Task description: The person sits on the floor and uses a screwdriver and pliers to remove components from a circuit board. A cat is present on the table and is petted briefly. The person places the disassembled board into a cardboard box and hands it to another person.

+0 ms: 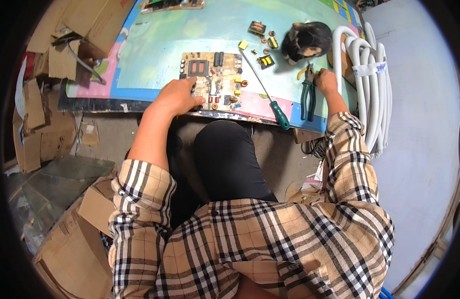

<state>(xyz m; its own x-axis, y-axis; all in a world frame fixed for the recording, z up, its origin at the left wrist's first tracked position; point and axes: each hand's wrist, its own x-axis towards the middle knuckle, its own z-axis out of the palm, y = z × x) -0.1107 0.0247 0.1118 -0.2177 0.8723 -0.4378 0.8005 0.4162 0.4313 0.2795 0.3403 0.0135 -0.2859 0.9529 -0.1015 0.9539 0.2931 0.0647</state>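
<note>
My left hand (179,97) holds the left edge of a tan circuit board (222,82) lying at the table's near edge. Its thumb and a finger rest on the board, spread apart; the other fingers are hidden. Coils, capacitors and a dark transformer (198,68) stand on the board. To the right, my right hand (327,81) is closed beside the jaws of dark green pliers (307,97); what its fingertips hold, if anything, I cannot make out. Between board and pliers lies a screwdriver (279,114) with a green handle, its long shaft pointing away from me.
A black and tan cat (307,41) sits just beyond the pliers. Several loose transformers and coils, one a yellow and black transformer (265,62), lie left of it. Coiled white hose (372,84) flanks the table's right side. Cardboard boxes (73,244) crowd the left; another board (172,5) lies far back.
</note>
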